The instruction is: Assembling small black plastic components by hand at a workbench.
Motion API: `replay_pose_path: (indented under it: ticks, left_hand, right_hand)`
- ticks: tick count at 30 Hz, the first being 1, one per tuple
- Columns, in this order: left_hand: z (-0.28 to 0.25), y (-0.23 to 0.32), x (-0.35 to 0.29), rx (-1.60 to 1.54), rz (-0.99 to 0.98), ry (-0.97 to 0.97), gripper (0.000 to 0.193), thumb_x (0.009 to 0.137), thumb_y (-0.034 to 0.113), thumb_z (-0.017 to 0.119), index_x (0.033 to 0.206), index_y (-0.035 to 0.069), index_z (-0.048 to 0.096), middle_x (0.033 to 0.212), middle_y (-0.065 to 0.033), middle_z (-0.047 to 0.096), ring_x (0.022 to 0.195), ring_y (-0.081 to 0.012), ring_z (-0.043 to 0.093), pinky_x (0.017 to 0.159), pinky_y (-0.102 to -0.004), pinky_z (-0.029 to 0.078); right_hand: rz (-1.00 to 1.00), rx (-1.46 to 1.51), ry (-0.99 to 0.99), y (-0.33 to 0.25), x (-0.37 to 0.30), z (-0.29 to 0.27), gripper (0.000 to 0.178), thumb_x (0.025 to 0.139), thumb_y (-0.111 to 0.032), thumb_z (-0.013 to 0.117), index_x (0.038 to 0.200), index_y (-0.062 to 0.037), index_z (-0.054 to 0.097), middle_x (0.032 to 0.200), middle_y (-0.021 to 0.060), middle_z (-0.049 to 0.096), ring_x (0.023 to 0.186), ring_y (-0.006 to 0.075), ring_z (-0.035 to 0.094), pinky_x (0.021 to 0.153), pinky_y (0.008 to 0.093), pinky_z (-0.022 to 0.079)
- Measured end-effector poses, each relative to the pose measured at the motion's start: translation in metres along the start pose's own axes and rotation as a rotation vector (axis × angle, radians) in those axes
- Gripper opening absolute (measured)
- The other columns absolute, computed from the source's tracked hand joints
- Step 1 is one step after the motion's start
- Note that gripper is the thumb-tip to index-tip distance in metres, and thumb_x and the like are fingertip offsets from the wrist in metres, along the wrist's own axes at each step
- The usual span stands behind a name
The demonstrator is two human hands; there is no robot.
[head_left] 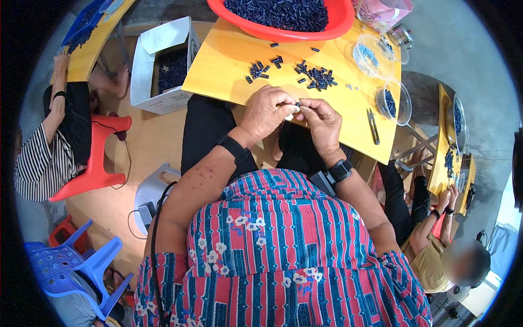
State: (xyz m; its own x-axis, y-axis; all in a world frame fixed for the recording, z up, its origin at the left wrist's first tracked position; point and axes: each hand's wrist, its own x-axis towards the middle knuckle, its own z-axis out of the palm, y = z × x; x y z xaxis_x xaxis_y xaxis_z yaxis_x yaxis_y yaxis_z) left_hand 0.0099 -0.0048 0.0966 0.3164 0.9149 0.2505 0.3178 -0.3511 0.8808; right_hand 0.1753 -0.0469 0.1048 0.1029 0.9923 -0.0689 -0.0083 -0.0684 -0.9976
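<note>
My left hand (268,111) and my right hand (322,121) meet above the near edge of the yellow table (229,65). Their fingertips pinch a small dark part (298,103) between them; its exact kind is too small to make out. Something whitish shows at my left thumb. Just beyond my hands lie two loose groups of small dark-blue cylindrical pieces, a smaller one (257,71) to the left and a larger one (318,77) to the right. A pair of dark snips (373,126) rests on the table to the right of my right hand.
A red basin (283,36) full of dark pieces stands at the table's far side. Clear plastic tubs (403,103) with blue parts line the right. A white carton (166,102) sits left of the table. Other people work at tables on both sides; a red stool (101,158) is at left.
</note>
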Motion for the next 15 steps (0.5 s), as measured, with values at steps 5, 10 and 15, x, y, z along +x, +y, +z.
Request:
replay_pose_path:
  ticks: [5, 10, 15]
  left_hand:
    - [-0.001, 0.007, 0.002, -0.013, 0.035, 0.013, 0.01, 0.076, 0.013, 0.069, 0.079, 0.003, 0.068, 0.076, -0.0083, 0.064, 0.078, -0.0245, 0.059, 0.073, -0.0345, 0.047]
    - [-0.001, 0.011, 0.008, 0.022, 0.06, 0.021, 0.011, 0.077, 0.013, 0.068, 0.077, 0.002, 0.065, 0.075, -0.0094, 0.063, 0.078, -0.0274, 0.058, 0.073, -0.0372, 0.046]
    - [0.003, 0.012, 0.015, 0.049, 0.102, 0.021, 0.012, 0.077, 0.014, 0.069, 0.076, 0.003, 0.063, 0.074, -0.0096, 0.061, 0.076, -0.0276, 0.058, 0.071, -0.0375, 0.045]
  right_hand:
    - [-0.093, -0.136, 0.038, -0.007, -0.002, 0.003, 0.01, 0.088, 0.003, 0.062, 0.096, 0.0036, 0.066, 0.087, 0.0063, 0.066, 0.07, 0.0118, 0.064, 0.068, 0.0255, 0.055]
    - [-0.533, -0.487, -0.04, -0.013, 0.01, -0.005, 0.016, 0.081, 0.008, 0.063, 0.094, 0.0002, 0.067, 0.086, 0.0122, 0.063, 0.074, 0.02, 0.066, 0.066, 0.0282, 0.054]
    - [-0.629, -0.5, -0.121, -0.019, 0.021, -0.015, 0.019, 0.077, 0.008, 0.064, 0.094, 0.0, 0.067, 0.086, 0.0138, 0.064, 0.077, 0.0238, 0.066, 0.066, 0.03, 0.053]
